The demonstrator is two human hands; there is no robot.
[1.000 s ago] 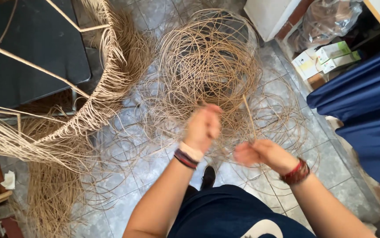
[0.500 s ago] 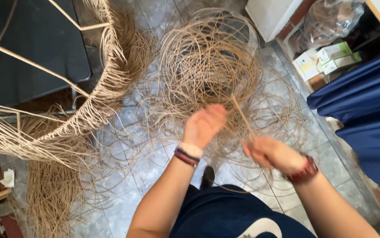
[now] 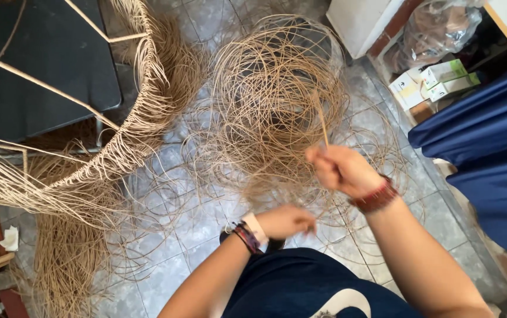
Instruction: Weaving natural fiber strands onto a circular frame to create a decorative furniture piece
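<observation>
A half-woven wicker frame (image 3: 118, 135) takes up the left side of the floor, its loose ends hanging in a fringe over the grey tiles (image 3: 206, 218). A blue cloth (image 3: 489, 147) hangs at the right edge, with small cartons (image 3: 441, 79) beyond it. In the middle lies a big tangled coil of rattan strands (image 3: 271, 100), spreading out in loops toward the person's feet. Above its near edge the right hand (image 3: 341, 171) is raised, fingers curled tight together and pinching a single rattan strand (image 3: 322, 126) that stands up out of the fist and leans slightly left over the coil. The left hand (image 3: 286, 221) sits lower, close to the body, fingers folded in; whether it grips a strand I cannot tell.
</observation>
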